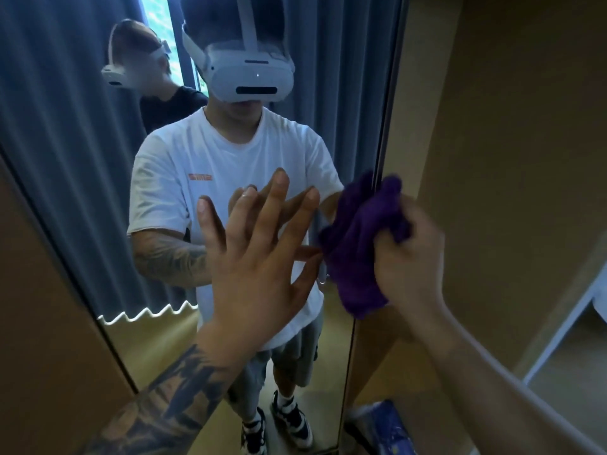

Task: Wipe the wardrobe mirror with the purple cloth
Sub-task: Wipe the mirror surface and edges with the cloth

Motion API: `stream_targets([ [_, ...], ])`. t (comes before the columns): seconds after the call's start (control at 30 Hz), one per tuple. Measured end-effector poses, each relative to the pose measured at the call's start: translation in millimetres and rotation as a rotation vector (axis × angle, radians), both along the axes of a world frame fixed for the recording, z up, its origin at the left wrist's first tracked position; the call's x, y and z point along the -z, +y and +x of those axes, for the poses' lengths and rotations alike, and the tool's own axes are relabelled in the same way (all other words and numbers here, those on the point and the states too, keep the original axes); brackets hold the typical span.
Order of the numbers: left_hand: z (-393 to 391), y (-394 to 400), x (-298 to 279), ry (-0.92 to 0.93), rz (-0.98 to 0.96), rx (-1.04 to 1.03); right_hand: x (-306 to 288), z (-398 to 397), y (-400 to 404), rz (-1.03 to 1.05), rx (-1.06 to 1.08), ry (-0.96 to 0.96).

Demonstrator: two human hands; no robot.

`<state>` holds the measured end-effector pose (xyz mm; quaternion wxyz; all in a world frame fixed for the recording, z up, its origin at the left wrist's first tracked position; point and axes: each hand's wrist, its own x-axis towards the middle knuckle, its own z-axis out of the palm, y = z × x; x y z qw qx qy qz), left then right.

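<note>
The wardrobe mirror (98,159) is filling most of the view, a tall glass panel set in the brown wardrobe (509,126), and it is reflecting blue curtains (49,126) and the person doing the job. Glass like this is looking hard, smooth and breakable, so I'd judge steady flat pressure is what it wants, nothing sharp.

The left hand (259,254) is lying against the glass with its fingers straight and spread, holding nothing, seemingly bracing the panel.

Over to the right hand (407,257): it is clenching round the purple cloth (358,244), bunching it from behind. The cloth is sitting right at the mirror's right-hand edge, just beside the left hand's fingertips, and its front folds appear to be meeting the glass, though I cannot tell exactly how firmly it is pressing.

That cloth is looking soft, light and floppy, so it should be moulding itself to the surface. Gripping it in a wad, as the fingers are doing now, seems the sensible hold, with plenty of fabric facing the glass.
</note>
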<state>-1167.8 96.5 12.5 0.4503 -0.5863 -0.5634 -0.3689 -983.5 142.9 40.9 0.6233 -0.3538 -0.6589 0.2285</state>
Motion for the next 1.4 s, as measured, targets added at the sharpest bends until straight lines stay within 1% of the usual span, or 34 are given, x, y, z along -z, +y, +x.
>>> stream_targets([
  [0.07,2,1,1,-0.020,0.019,0.012,-49,0,8,0.080,0.029,0.025],
  [0.13,3,3,0,-0.026,0.042,0.011,-71,-3,12,0.145,0.021,0.066],
  [0.2,3,3,-1,-0.031,0.054,0.022,-55,-10,9,0.139,0.032,0.101],
  [0.27,2,1,0,-0.033,0.039,0.031,-13,-15,3,0.080,0.047,0.115],
  [0.33,2,-1,0,-0.024,0.022,0.021,18,-15,-5,0.049,0.038,0.074],
  [0.37,3,-1,-1,-0.027,0.020,0.022,20,-14,-6,0.046,0.039,0.058],
  [0.43,8,-2,-3,-0.056,0.026,0.037,-4,-11,0,0.054,0.050,0.065],
  [0.53,12,0,-4,-0.079,0.042,0.041,-64,-7,4,0.122,0.057,0.068],
  [0.6,11,1,-4,-0.073,0.051,0.037,-79,-6,7,0.172,0.060,0.057],
  [0.67,7,1,-3,-0.060,0.050,0.038,-57,-9,7,0.147,0.067,0.064],
  [0.77,3,1,-1,-0.044,0.039,0.038,22,-14,-2,0.038,0.069,0.055],
  [0.83,2,2,0,-0.034,0.049,0.042,51,-14,-11,-0.011,0.053,0.016],
  [0.9,3,3,-1,-0.037,0.058,0.052,35,-13,-6,-0.006,0.056,0.017],
  [1.0,6,6,0,-0.050,0.077,0.074,-33,-12,5,0.100,0.092,0.042],
  [1.07,6,7,0,-0.055,0.093,0.077,-63,-11,11,0.170,0.097,0.052],
  [1.13,5,7,1,-0.058,0.097,0.083,-56,-13,10,0.187,0.095,0.056],
  [1.2,3,7,2,-0.051,0.087,0.084,-13,-15,5,0.151,0.090,0.052],
  [1.27,2,7,3,-0.043,0.078,0.068,34,-15,-4,0.067,0.066,0.015],
  [1.3,1,7,3,-0.041,0.075,0.061,46,-14,-8,0.041,0.056,-0.014],
  [1.33,2,7,3,-0.039,0.073,0.059,47,-13,-9,0.033,0.058,-0.031],
  [1.4,3,8,2,-0.036,0.077,0.063,20,-11,-3,0.050,0.099,-0.026],
])
